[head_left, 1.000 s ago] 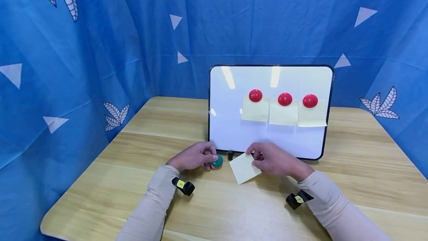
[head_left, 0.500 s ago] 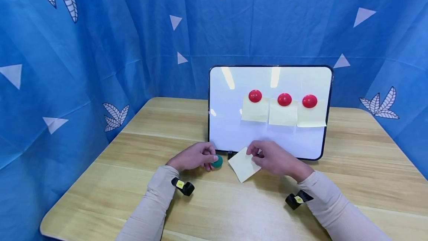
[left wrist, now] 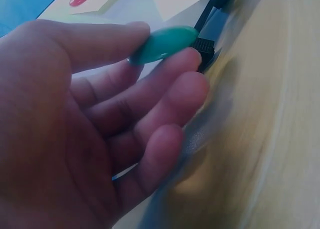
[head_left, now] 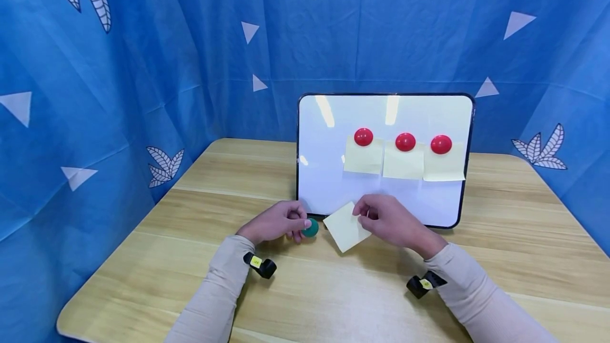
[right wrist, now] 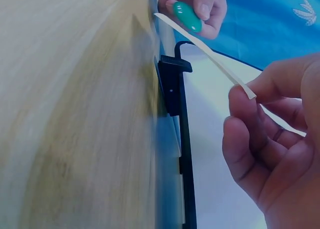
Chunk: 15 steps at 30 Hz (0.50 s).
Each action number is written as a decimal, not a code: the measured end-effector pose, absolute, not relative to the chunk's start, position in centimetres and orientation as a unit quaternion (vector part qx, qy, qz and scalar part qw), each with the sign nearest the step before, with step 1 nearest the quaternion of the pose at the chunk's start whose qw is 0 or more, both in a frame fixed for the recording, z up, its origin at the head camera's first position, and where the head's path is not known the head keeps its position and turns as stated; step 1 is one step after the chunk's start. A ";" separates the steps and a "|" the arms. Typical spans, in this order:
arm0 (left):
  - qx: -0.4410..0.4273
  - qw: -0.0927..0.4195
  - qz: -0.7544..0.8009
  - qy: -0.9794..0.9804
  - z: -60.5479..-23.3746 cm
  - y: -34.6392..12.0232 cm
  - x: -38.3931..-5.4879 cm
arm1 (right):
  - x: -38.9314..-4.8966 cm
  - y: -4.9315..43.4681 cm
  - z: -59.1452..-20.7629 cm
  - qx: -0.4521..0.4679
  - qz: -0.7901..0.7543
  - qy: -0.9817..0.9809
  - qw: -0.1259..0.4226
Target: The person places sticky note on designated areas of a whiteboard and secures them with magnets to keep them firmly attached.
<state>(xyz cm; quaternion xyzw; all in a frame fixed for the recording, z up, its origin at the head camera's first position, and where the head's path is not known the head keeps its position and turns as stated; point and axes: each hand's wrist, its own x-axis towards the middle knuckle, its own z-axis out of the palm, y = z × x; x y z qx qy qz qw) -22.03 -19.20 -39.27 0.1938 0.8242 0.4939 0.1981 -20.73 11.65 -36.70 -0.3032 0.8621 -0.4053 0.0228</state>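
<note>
Between thumb and fingers, my left hand (head_left: 276, 222) pinches a round green magnet (left wrist: 165, 44) just in front of the whiteboard's lower left corner. My right hand (head_left: 393, 224) pinches a pale yellow sticky note (head_left: 345, 228) along its right side. The note is tilted, its upper corner overlapping the board's bottom edge in the head view. In the right wrist view the note shows nearly edge-on, with the left hand and magnet beyond it. On the whiteboard (head_left: 324, 184), three yellow notes (head_left: 403, 165) hang in a row, each under a red magnet (head_left: 405, 142).
The whiteboard stands upright on a wooden table (head_left: 305, 290), with a black clip-like foot (right wrist: 172, 84) at its bottom edge. Behind and to the left hangs a blue patterned curtain (head_left: 190, 57). Both wrists wear black camera straps.
The right hand has raised the yellow note a little, towards the whiteboard, and the note now covers most of the black foot. My left hand with the green magnet has barely moved.
</note>
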 end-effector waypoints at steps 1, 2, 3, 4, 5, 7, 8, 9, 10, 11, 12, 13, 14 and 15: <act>0.195 0.196 0.497 0.823 -39.3 -19.2 -22.0 | -20.7 11.6 -36.7 -0.302 -0.408 0.861 0.022; 0.196 0.194 0.498 0.822 -39.3 -19.2 -22.0 | -20.7 11.7 -36.6 -0.301 -0.409 0.861 0.021; 0.197 0.193 0.498 0.822 -39.3 -19.2 -22.1 | -20.7 11.7 -36.6 -0.301 -0.410 0.861 0.020; 0.198 0.191 0.499 0.822 -39.3 -19.2 -22.1 | -20.7 11.7 -36.6 -0.300 -0.411 0.861 0.019; 0.199 0.190 0.499 0.822 -39.4 -19.2 -22.2 | -20.7 11.7 -36.6 -0.300 -0.411 0.861 0.018; 0.199 0.189 0.500 0.821 -39.4 -19.2 -22.2 | -20.7 11.7 -36.6 -0.301 -0.410 0.861 0.016; 0.198 0.189 0.501 0.821 -39.4 -19.2 -22.3 | -20.7 11.7 -36.5 -0.301 -0.409 0.861 0.015; 0.197 0.188 0.502 0.821 -39.4 -19.2 -22.3 | -20.7 11.7 -36.5 -0.301 -0.409 0.861 0.014; 0.196 0.187 0.503 0.820 -39.4 -19.2 -22.3 | -20.7 11.7 -36.5 -0.301 -0.409 0.861 0.012; 0.196 0.188 0.505 0.819 -39.4 -19.2 -22.3 | -20.7 11.7 -36.5 -0.302 -0.409 0.861 0.011; 0.195 0.187 0.506 0.819 -39.3 -19.2 -22.2 | -20.7 11.7 -36.5 -0.302 -0.408 0.861 0.008; 0.195 0.186 0.506 0.819 -39.3 -19.2 -22.2 | -20.7 11.7 -36.5 -0.301 -0.408 0.862 0.006; 0.195 0.185 0.505 0.820 -39.3 -19.2 -22.2 | -20.7 11.7 -36.5 -0.302 -0.409 0.861 0.004; 0.195 0.184 0.504 0.821 -39.2 -19.2 -22.2 | -20.7 11.8 -36.5 -0.303 -0.410 0.860 0.002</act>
